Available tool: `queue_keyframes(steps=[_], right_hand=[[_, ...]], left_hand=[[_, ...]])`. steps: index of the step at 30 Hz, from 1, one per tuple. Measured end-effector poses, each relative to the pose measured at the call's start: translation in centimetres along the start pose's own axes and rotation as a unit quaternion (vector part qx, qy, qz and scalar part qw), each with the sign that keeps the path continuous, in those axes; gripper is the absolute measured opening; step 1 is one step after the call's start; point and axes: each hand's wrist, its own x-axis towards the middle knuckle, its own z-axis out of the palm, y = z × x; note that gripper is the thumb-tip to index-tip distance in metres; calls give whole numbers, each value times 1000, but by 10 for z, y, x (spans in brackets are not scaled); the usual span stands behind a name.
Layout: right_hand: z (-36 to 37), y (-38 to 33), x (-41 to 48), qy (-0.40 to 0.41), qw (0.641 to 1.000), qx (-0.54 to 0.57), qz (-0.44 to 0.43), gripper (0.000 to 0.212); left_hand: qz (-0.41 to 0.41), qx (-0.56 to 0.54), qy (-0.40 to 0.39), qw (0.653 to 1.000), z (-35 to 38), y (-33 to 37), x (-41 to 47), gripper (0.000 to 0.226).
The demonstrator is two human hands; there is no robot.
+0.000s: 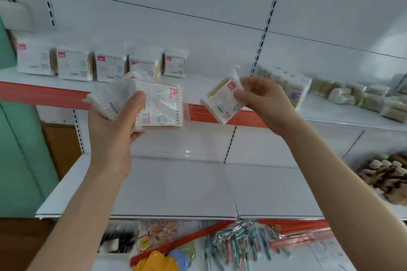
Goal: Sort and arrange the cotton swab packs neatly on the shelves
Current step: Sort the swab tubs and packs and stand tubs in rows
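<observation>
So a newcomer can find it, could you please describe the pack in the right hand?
Start at the red-edged upper shelf. In front of its middle, the right hand pinches one cotton swab pack by its top corner. Unlike the packs gripped in the left hand, it hangs alone, tilted.

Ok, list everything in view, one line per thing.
row of swab packs: five, white with red labels, upper shelf, left
mixed packs: several, beige and white, upper shelf, right
brown items: one pile, brown, middle shelf, far right
clips: one bundle, teal and pink, bottom shelf
held packs: at least two, white, in left hand
single pack: one, white, pinched by right hand
left hand: one, grips held packs
right hand: one, pinches single pack
</observation>
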Motion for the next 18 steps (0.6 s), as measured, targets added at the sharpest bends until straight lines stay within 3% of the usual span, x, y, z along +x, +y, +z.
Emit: queue_keyframes(steps=[7,12,18], right_hand=[[50,-4,123,3,977,-197,-78,24],[91,24,203,-15,943,-318,-95,28],[123,46,261,-59,921,-371,-103,28]], left_hand=[[14,1,53,999,-35,11,44,37],[32,24,52,998,-41,12,81,15],[59,23,68,996,-32,12,119,51]])
